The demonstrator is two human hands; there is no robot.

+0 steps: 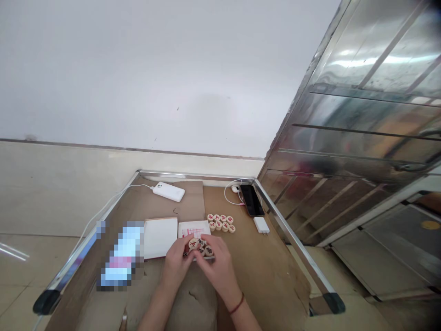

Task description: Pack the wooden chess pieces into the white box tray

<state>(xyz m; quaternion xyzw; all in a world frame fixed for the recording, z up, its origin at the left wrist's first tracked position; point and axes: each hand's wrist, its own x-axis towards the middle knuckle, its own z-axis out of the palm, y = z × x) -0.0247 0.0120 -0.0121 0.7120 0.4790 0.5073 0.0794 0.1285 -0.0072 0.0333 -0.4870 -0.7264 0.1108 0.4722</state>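
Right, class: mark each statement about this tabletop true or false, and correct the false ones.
1. The left hand and right hand both rest on xiangqi pieces in the small box. True.
2. A red bracelet circles the left wrist. False: it is on the right wrist.
3. More round pieces lie in two rows right of the box. True.
4. The black phone lies at the table's left edge. False: it lies by the metal rail on the right.

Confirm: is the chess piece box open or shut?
Open. The box shows its inside, its white lid lies flat beside it; left hand and right hand hold pieces at its near end.
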